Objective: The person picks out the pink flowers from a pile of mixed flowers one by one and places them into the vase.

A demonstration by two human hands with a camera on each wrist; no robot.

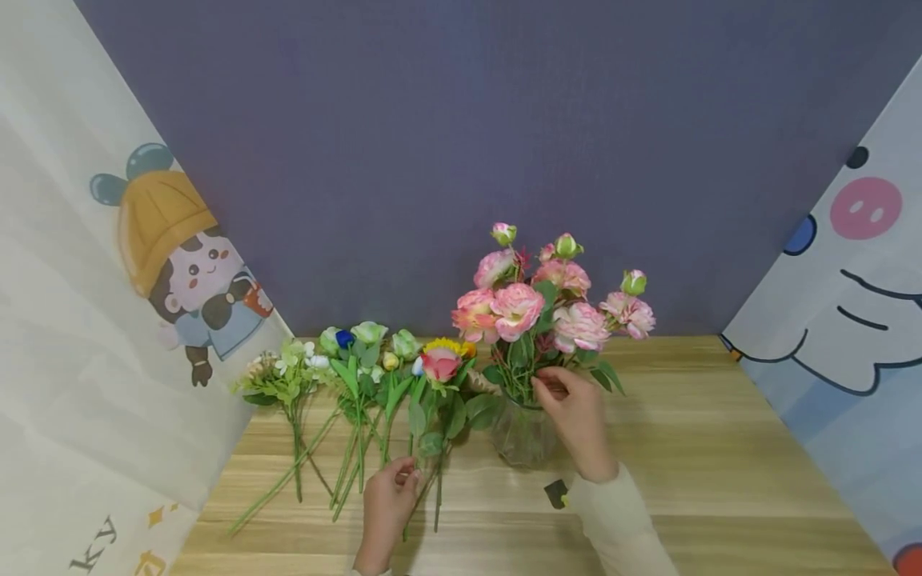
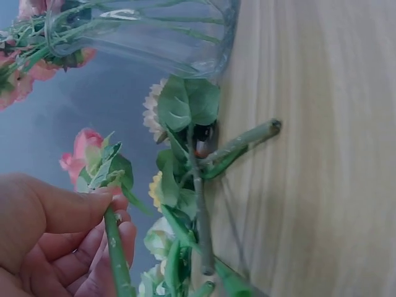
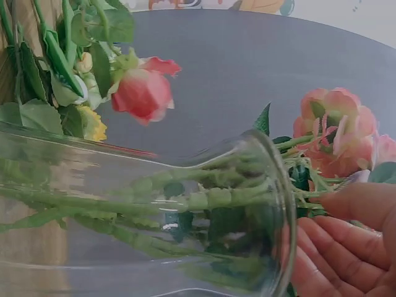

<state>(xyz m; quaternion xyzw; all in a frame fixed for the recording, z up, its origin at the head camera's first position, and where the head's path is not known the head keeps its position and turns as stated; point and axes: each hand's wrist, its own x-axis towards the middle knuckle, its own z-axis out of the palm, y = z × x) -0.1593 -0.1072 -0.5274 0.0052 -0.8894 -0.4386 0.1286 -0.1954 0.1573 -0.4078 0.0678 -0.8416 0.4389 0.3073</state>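
Observation:
My left hand [image 1: 389, 500] pinches the green stem [image 2: 116, 250] of a pink rose [image 1: 441, 364] between thumb and fingers. That rose stands up from the flowers beside it, left of the glass vase [image 1: 524, 438]. At the vase's mouth, my right hand [image 1: 576, 412] pinches a thin flower stem with thumb and index fingertip, the other fingers loosely bent. Pink peonies [image 1: 519, 310] and buds rise from the vase in a full bunch. Their green stems [image 3: 210, 199] show through the clear glass, inside the narrow neck.
Left of the vase lie several artificial flowers: white-green blooms [image 1: 369, 332], a yellow sunflower [image 1: 444, 345] and a pale green sprig [image 1: 288, 368], their stems toward me. A small black piece [image 1: 555, 494] lies in front of the vase. A dark panel [image 1: 403, 176] stands behind the wooden table [image 1: 691, 480].

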